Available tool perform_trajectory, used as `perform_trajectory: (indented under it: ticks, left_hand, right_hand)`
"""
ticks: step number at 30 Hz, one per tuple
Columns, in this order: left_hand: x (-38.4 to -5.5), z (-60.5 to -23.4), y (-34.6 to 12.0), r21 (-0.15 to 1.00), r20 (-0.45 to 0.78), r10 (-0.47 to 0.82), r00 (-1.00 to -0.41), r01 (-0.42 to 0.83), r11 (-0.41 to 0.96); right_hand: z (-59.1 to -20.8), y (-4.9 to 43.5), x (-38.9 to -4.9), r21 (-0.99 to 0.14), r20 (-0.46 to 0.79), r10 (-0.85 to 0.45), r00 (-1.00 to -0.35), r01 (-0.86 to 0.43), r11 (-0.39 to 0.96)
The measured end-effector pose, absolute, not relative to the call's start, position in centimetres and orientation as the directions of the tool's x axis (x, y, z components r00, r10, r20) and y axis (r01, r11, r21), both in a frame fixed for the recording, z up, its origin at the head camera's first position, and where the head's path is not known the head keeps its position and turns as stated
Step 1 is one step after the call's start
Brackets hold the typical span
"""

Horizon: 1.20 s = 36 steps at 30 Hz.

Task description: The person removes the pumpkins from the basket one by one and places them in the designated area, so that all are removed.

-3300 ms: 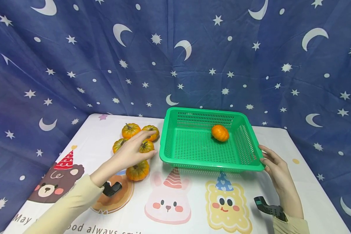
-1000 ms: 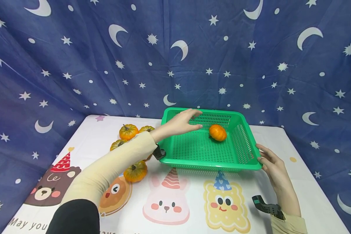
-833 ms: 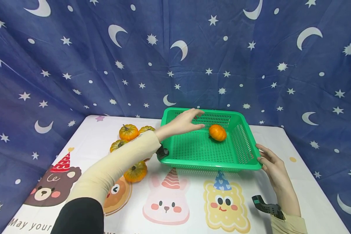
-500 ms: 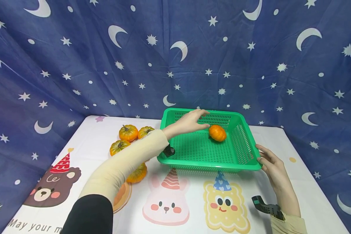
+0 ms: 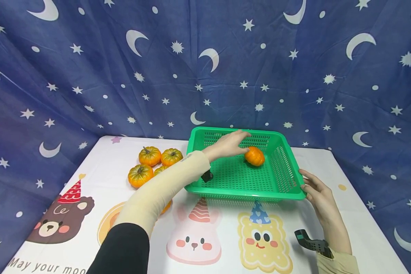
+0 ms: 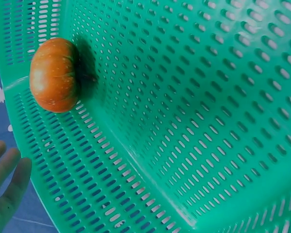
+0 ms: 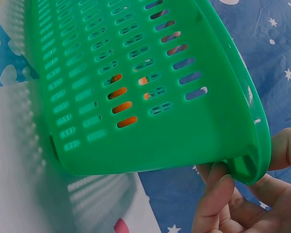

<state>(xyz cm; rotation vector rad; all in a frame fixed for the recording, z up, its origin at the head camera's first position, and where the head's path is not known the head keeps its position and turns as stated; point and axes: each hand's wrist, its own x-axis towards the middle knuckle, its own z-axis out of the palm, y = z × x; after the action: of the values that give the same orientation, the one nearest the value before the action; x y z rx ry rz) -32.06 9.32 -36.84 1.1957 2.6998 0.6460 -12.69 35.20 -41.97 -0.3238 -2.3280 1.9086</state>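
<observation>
A single orange pumpkin (image 5: 255, 156) sits in the green plastic basket (image 5: 243, 196), towards its right end; the left wrist view shows this pumpkin (image 6: 54, 75) lying on its side by the wall. My left hand (image 5: 228, 145) hangs over the basket with thumb and fingers spread, holding nothing. Its thumb tip overlaps the pumpkin's left edge in the head view. At the basket's right end my right hand (image 5: 323, 199) grips the rim, fingers under the lip in the right wrist view. The basket's near side hangs over its shadow on the table.
Several orange-green pumpkins (image 5: 140, 176) are grouped on the white printed tablecloth (image 5: 229, 228) left of the basket, some partly hidden behind my left sleeve (image 5: 171, 179). A dark blue curtain (image 5: 178, 95) with moons and stars closes off the back.
My left hand has moved right from over the grouped pumpkins, across the basket, to beside the pumpkin inside. My right hand has stayed on the rim.
</observation>
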Motion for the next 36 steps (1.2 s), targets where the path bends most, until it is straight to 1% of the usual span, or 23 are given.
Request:
perform_trajectory:
  ticks: [5,9,15,20,21,24,26,27,28,36]
  left_hand:
    - [-32.6,-37.4,10.4,0.383,0.028,0.74,-0.672,0.691,0.612]
    - [-32.9,-38.0,11.4,0.317,0.004,0.754,-0.657,0.716,0.622]
    - [-33.3,-39.2,12.6,0.229,0.001,0.771,-0.637,0.751,0.62]
    - [-33.7,-40.0,13.4,0.179,0.009,0.792,-0.61,0.78,0.599]
    - [-33.8,-40.1,13.5,0.168,0.008,0.797,-0.603,0.787,0.594]
    - [-33.9,-40.4,14.0,0.149,-0.005,0.809,-0.588,0.8,0.582]
    - [-33.9,-40.5,14.2,0.14,-0.021,0.812,-0.584,0.802,0.581]
    - [-33.9,-40.6,14.4,0.139,-0.029,0.812,-0.583,0.802,0.581]
    - [-33.9,-40.7,14.5,0.139,-0.037,0.813,-0.582,0.802,0.581]
    - [-33.6,-41.3,15.3,0.147,-0.068,0.823,-0.564,0.81,0.567]
  right_hand:
    - [-42.0,35.2,-12.5,-0.978,-0.044,0.234,-0.971,0.089,0.186]
    - [-42.0,35.1,-12.5,-0.979,-0.056,0.233,-0.971,0.099,0.18]
    - [-41.8,35.0,-12.6,-0.977,-0.056,0.229,-0.972,0.101,0.19]
    - [-42.2,35.2,-12.7,-0.971,-0.033,0.227,-0.973,0.085,0.225]
    - [-42.3,35.3,-12.8,-0.977,-0.024,0.233,-0.972,0.072,0.201]
    - [-42.3,35.4,-12.7,-0.973,-0.022,0.237,-0.971,0.075,0.217]
    - [-42.3,35.4,-12.6,-0.977,-0.022,0.238,-0.971,0.072,0.203]
    - [-42.2,35.4,-12.6,-0.978,-0.023,0.237,-0.971,0.071,0.197]
    - [-42.1,35.3,-12.6,-0.972,-0.029,0.232,-0.972,0.081,0.22]
    - [-41.7,35.1,-12.5,-0.977,-0.047,0.236,-0.971,0.094,0.192]
